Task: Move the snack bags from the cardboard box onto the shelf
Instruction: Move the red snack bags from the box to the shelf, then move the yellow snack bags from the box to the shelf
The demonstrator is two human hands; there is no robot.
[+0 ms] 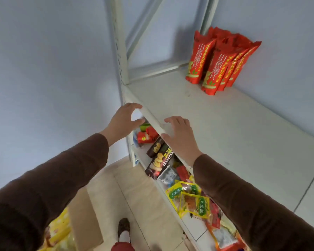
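Neither grip is holding anything: the left hand [124, 120] is hovering with fingers spread and loosely arched just off the shelf's front left corner, and the right hand [179, 135] is reaching over the front lip with fingers splayed, seemingly just touching or just above it. The red snack bags [217, 60] are standing upright in a cluster at the back of the white shelf [216, 127], against the wall and well apart from both hands. Both arms, in brown sleeves, are stretching forward and up, palms facing down. A wide bare stretch of shelf is lying between the hands and the bags. Down at lower left, the cardboard box [83, 221] is sitting on the floor with yellow packets [60, 230] showing inside. The lower shelf [194, 227] is carrying mixed packets.
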